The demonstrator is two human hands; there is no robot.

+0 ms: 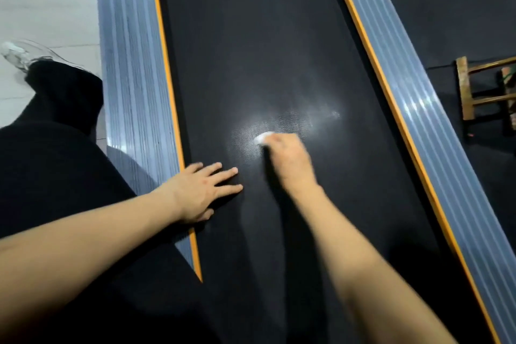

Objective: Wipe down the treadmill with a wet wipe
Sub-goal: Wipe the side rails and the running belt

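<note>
Wet wipe [263, 137] mostly hides inside my blurry right hand [290, 159], fingers squeezed around it; left hand [202, 193] lies flat, fingers spread, on the treadmill belt [251, 36].

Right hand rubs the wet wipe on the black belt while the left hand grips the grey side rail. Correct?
Not quite. In the head view the left hand lies flat, fingers spread, on the belt, not gripping the side rail. The right hand does rub the wet wipe on the belt.

Right hand [290, 159] pressing a white wet wipe [263, 137] onto the black treadmill belt [251, 36]; left hand [203, 193] flat, fingers spread, beside the grey ribbed side rail [131, 78] with orange edging.
</note>
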